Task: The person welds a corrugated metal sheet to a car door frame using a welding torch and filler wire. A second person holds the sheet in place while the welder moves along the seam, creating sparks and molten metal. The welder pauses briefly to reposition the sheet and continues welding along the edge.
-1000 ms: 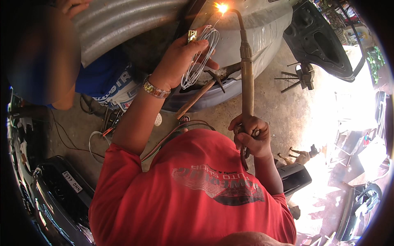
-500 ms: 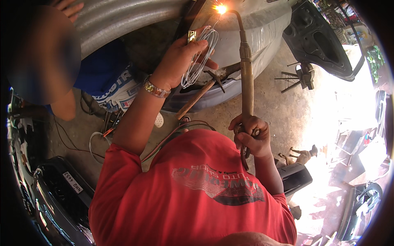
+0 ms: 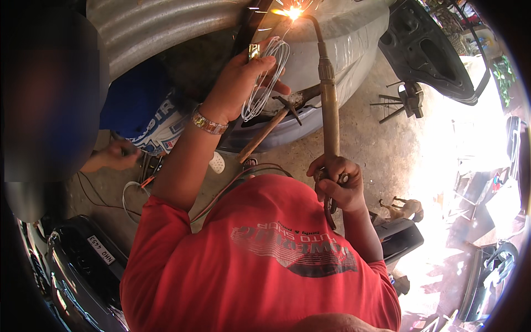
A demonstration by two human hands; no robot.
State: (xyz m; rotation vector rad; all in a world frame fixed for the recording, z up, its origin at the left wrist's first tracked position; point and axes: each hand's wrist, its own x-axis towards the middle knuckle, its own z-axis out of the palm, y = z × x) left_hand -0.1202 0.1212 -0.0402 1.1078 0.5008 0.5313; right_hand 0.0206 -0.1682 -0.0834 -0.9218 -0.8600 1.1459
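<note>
1. Setting: outdoor workshop yard, bare concrete floor (image 3: 381, 149) in hard sunlight; a grey car body panel (image 3: 354, 39) overhead of the work, a dark detached door panel (image 3: 426, 50) to the right, a black bumper (image 3: 83, 276) at lower left.
2. Right hand (image 3: 337, 185): clenched round the handle of a brass gas torch (image 3: 329, 105). The torch's long axis runs nearly straight up the picture from the fist, then bends left at the neck to the flame tip (image 3: 292, 12), where sparks scatter against the panel.
3. Left hand (image 3: 238, 83): raised, wearing a metal wristwatch (image 3: 209, 123), fingers closed on a loose coil of thin white filler wire (image 3: 266, 77). The coil hangs just below and left of the flame; whether a wire end actually touches the hot spot cannot be told.
4. Key relation: the work point lies above both hands, at the panel's edge. The left hand is the nearer of the two; the right reaches it only through the torch's length.
5. Nearby: a wooden-handled hammer (image 3: 271, 124) lying slantwise on the panel's lower lip, between the two arms; hoses (image 3: 232, 185) trailing under the left arm.
6. Other person: a co-worker in blue at left, one hand (image 3: 119, 155) low near the floor.
7. Change against the earlier frames: both grips and the torch's line are unchanged; the flame sits at the same spot; the co-worker's upper hand has left the top edge.
</note>
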